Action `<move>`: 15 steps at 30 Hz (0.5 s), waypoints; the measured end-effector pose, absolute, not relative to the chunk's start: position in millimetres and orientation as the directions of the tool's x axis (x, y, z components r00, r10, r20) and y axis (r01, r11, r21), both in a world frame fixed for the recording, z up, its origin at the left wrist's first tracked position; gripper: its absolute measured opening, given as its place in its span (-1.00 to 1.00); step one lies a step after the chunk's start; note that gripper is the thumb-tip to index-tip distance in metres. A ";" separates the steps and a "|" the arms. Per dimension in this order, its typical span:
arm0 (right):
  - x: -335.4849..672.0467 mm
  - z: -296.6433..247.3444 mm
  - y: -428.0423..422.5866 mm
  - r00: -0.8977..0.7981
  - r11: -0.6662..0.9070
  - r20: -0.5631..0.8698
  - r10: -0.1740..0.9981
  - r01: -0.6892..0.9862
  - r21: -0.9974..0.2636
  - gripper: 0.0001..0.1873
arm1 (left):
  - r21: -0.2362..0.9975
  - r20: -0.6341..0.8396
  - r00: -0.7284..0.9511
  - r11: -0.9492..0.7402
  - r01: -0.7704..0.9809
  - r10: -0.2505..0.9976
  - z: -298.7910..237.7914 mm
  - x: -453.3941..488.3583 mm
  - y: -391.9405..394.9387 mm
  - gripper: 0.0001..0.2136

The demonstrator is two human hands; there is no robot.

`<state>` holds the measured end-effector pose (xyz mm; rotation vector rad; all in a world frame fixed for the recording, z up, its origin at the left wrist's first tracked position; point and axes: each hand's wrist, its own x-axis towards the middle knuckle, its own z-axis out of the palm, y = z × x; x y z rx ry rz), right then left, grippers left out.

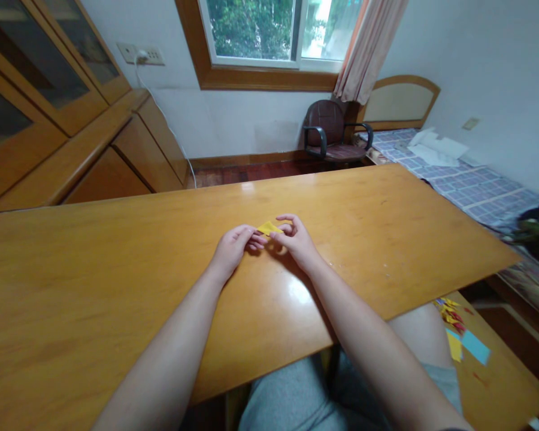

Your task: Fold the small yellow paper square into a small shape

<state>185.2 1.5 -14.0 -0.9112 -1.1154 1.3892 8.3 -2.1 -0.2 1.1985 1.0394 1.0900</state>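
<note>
A small folded piece of yellow paper [269,228] is held just above the wooden table [117,269] between both hands. My left hand [233,246] pinches its left end with curled fingers. My right hand [294,238] grips the right end, thumb and fingers bent round it. Both forearms reach in from the bottom of the view over the table's near edge.
A low wooden surface at the lower right carries coloured paper scraps [458,329]. A wooden cabinet [72,120] lines the left wall. A dark office chair [330,134] and a bed with a checked cover [467,179] stand behind the table.
</note>
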 end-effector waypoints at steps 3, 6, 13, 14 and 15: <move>185.2 -13.2 1.1 -0.133 0.012 0.050 0.990 -0.275 -0.961 -0.51 | 0.998 -0.014 0.192 0.026 -0.061 0.981 -0.2 8.3 -2.0 -0.65; 184.7 -11.2 0.0 -0.160 0.013 0.057 0.985 -0.263 -0.965 -0.56 | 1.000 0.017 0.213 -0.018 0.005 0.977 -1.8 8.5 -2.0 -0.69; 184.7 -15.3 -0.7 -0.125 0.070 0.084 0.989 -0.112 -0.991 -0.66 | 0.999 0.021 0.193 -0.030 0.041 0.981 -8.8 6.8 -0.4 -0.72; 184.8 -16.1 -0.7 -0.126 0.067 0.078 0.989 -0.090 -0.994 -0.67 | 0.998 0.026 0.192 -0.035 0.047 0.981 -8.7 6.6 -0.6 -0.73; 184.8 -16.6 -0.9 -0.124 0.070 0.079 0.989 -0.071 -0.995 -0.67 | 0.998 0.031 0.194 -0.043 0.055 0.981 -8.2 6.6 -0.8 -0.73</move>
